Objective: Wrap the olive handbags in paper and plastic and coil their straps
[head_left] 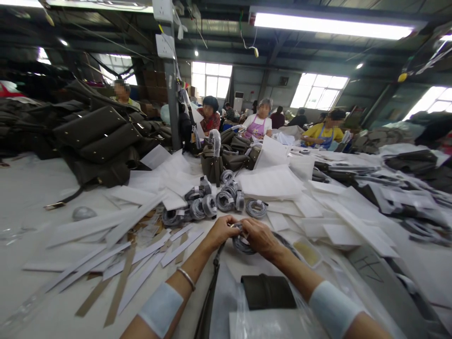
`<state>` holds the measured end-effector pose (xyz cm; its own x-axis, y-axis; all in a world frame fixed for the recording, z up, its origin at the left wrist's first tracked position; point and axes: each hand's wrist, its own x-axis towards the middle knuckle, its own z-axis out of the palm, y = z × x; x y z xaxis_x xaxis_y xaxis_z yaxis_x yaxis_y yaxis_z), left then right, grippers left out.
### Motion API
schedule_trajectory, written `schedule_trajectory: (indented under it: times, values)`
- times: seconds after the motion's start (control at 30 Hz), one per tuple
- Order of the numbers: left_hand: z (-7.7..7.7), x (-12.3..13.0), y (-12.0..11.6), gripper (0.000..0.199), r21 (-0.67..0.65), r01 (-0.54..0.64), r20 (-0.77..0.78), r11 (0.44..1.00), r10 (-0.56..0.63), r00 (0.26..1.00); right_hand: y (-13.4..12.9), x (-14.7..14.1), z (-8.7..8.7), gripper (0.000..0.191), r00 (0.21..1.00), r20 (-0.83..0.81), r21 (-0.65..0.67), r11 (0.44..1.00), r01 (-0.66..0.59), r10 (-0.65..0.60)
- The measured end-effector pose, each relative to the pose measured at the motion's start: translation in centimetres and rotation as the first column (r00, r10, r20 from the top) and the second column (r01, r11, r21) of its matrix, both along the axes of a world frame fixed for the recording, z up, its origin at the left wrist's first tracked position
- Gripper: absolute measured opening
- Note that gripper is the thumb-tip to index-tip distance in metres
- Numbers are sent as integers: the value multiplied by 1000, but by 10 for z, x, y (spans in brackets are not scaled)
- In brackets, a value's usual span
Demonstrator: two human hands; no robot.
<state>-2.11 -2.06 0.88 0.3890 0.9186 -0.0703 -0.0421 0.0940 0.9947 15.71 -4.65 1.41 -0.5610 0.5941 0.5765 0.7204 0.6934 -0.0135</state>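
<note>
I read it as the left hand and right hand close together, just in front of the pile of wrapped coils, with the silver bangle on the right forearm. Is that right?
Not quite: the silver bangle is on the left forearm, as the head view shows. The left hand and right hand are close together, just in front of the wrapped coils.

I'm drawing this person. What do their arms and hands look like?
The left hand and right hand wear no gloves. A thin silver bangle circles the left arm. A wide, pale blue patch lies across that arm; the right arm has one too. No sleeves show.
</note>
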Motion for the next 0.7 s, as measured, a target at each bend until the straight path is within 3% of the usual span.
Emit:
schedule_trajectory:
  times: [0.17, 0.27, 0.37, 0.53, 0.7]
  values:
    - [1, -12, 6, 53, -181, 82, 4, 980, -83, 997, -3, 4, 1, 14, 996, -20, 28, 996, -86, 86]
    - [-4, -15, 8, 73, -342, 183, -35, 922, -208, 978, -7, 5, 10, 32, 991, -37, 110, 986, -123, 128]
    - [-7, -12, 11, 75, -428, 260, -29, 866, -300, 953, -10, 4, 20, 40, 988, -5, 164, 975, -149, 152]
    - [-4, -1, 20, 51, -337, 230, -13, 913, -249, 968, -16, -5, 26, 26, 984, 9, 128, 976, -178, 179]
    - [0, 2, 27, 37, -192, 190, -121, 963, -216, 969, -20, -9, 23, 16, 985, -27, 69, 984, -167, 169]
